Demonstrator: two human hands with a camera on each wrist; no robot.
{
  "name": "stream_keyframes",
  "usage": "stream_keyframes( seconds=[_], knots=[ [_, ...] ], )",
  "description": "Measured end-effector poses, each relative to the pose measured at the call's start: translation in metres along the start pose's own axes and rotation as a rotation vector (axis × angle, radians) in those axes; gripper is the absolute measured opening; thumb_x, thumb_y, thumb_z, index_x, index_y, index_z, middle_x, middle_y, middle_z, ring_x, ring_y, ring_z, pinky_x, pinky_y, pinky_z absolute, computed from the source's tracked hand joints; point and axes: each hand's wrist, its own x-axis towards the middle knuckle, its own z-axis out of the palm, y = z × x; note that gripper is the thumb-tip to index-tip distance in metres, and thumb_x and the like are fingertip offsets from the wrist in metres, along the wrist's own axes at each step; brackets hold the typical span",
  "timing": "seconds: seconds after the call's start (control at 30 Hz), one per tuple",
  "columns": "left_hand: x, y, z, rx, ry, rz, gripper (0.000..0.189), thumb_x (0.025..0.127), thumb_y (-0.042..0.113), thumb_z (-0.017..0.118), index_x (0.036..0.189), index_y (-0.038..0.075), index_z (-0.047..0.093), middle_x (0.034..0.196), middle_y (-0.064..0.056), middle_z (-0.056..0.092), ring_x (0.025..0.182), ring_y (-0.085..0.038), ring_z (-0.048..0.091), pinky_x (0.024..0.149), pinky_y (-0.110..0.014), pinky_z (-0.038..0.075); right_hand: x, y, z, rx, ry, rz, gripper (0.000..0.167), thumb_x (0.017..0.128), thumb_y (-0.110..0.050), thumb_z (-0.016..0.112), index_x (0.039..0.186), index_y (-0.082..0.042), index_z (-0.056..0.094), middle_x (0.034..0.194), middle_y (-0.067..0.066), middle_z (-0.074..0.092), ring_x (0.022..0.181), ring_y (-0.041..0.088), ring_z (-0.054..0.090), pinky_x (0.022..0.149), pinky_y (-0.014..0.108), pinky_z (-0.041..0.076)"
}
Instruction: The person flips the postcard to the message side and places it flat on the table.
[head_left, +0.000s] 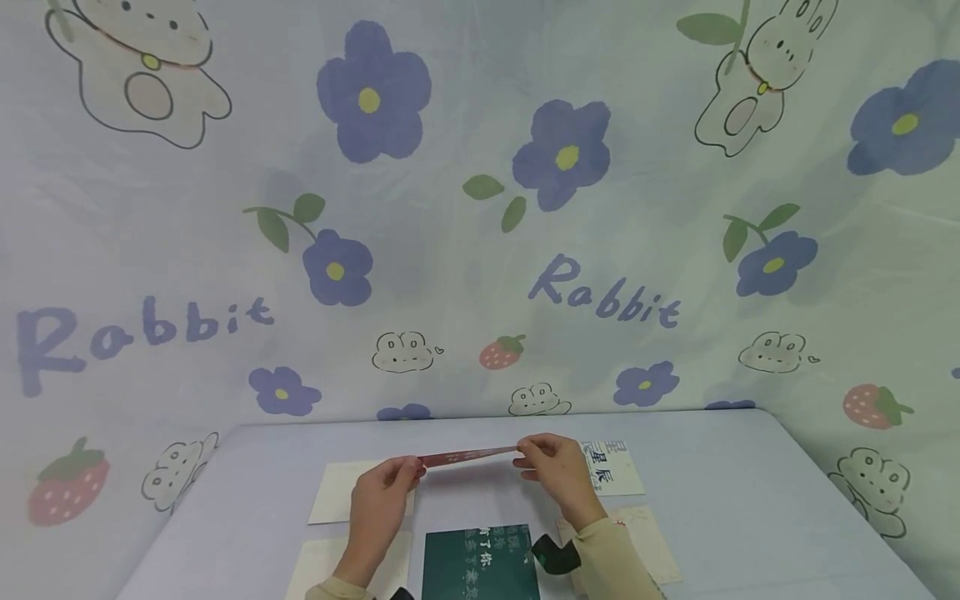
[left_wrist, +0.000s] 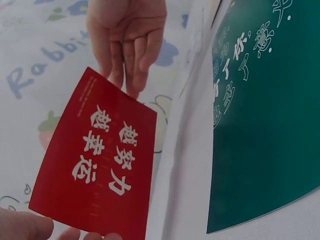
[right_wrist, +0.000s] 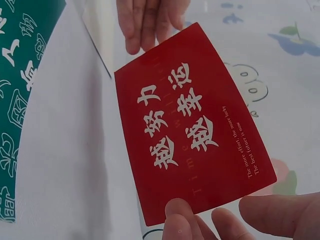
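Observation:
A red card (head_left: 465, 457) with white Chinese characters is held up above the table, seen nearly edge-on in the head view. My left hand (head_left: 380, 502) pinches its left end between thumb and fingers. At its right end, my right hand (head_left: 558, 477) pinches the card the same way. Both wrist views show the card's printed face, (left_wrist: 95, 165) slightly bowed between the hands. Below and nearer to me lies a dark green card (head_left: 457, 571) with white lettering, flat on the table, its near part cut off by the frame.
On the left of the table lie two cream cards, a far one (head_left: 333, 492) and a near one (head_left: 318, 558), partly behind my left arm. At right are a white card with blue characters (head_left: 618, 468) and a pale card (head_left: 652, 542). A patterned curtain (head_left: 450, 275) hangs behind the table.

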Motion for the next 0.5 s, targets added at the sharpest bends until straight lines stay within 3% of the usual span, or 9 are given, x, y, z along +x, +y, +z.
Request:
stream_keyframes(
  seconds=[0.5],
  knots=[
    [-0.0018,-0.0011,0.0001,-0.054,-0.038,0.025,0.023,0.101,0.013,0.060,0.109,-0.006,0.072,0.100,-0.015,0.075,0.095,-0.027,0.073,0.080,-0.026,0.058,0.0041,0.0002,-0.0071,0.042,-0.050,0.030,0.030,0.097,-0.018,0.067,0.114,0.006,0.068,0.112,0.023,0.070,0.091,0.026,0.074,0.079,0.035,0.060]
  ],
)
